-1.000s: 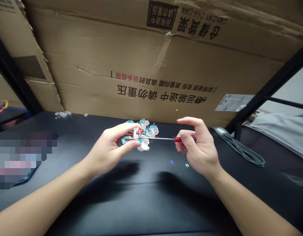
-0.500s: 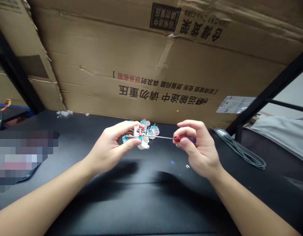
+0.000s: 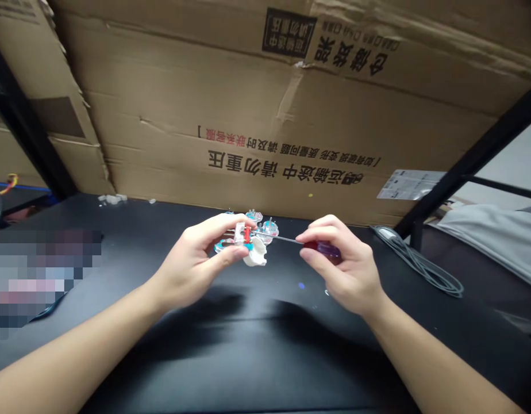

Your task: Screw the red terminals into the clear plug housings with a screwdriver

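Observation:
Between the thumb and fingers of my left hand (image 3: 200, 250) is a small plastic assembly (image 3: 247, 234) with white, red and blue parts. A rounded white plastic piece (image 3: 257, 253) shows just below it; I cannot tell whether the two are joined. My right hand (image 3: 354, 267) is closed on the dark red and purple handle of a screwdriver (image 3: 328, 251). Its thin metal shaft points left, with the tip at the red part of the assembly. Behind the hands sit several clear and blue plastic pieces (image 3: 269, 228) with short pins, partly hidden by my left fingers.
The black table (image 3: 265, 356) carries a blue dot (image 3: 301, 286) and small white scraps (image 3: 112, 199) at the far left. A large cardboard sheet (image 3: 162, 103) stands behind. At right lie a coiled grey cable (image 3: 420, 261) and grey cloth (image 3: 493, 230). The left edge is pixelated.
My right fingers have regripped around the screwdriver handle, which now slants down to the right. More of the rounded white piece shows, slightly lower and further right. My left hand has barely moved.

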The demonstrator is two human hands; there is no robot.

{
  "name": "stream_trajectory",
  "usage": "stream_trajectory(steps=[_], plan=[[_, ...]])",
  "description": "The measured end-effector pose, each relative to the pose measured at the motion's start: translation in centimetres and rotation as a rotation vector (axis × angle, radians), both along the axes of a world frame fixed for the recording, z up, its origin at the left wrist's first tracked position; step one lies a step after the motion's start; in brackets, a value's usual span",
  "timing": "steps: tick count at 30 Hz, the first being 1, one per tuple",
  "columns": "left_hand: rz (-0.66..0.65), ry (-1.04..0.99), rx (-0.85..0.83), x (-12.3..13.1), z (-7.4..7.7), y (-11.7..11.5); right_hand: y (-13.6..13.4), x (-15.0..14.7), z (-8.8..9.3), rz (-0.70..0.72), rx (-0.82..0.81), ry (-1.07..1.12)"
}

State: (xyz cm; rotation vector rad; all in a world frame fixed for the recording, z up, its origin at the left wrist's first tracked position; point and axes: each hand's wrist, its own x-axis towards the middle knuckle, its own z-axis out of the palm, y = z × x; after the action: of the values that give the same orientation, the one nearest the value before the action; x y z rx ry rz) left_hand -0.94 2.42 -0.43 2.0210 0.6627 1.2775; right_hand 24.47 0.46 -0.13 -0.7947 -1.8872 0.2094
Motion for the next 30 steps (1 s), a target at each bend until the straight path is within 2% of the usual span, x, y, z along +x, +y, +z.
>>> stream_trajectory(steps=[12,18,20,23,24,26,30], plan=[[-0.012,-0.003,-0.045,0.2,0.1,-0.2,0.0,0.0,-0.1,0.009,-0.008,0.026],[0.014,0.048,0.027,0.1,0.3,-0.2,-0.1,0.1,-0.1,0.017,-0.027,0.049],[0.036,0.142,0.131,-0.2,0.4,0.0,-0.1,0.2,0.1,0.002,-0.123,0.036],[0.020,0.312,0.353,-0.8,0.4,0.5,0.1,0.3,0.5,0.024,-0.384,-0.084],[0.015,0.341,0.387,-0.8,0.4,0.6,0.1,0.3,0.6,0.031,-0.425,-0.122],[0.017,0.345,0.319,-0.7,0.4,0.6,0.1,0.3,0.7,-0.007,-0.331,-0.167],[-0.069,0.262,-0.100,0.4,0.5,-0.1,-0.3,0.5,0.7,-0.178,0.174,-0.261]])
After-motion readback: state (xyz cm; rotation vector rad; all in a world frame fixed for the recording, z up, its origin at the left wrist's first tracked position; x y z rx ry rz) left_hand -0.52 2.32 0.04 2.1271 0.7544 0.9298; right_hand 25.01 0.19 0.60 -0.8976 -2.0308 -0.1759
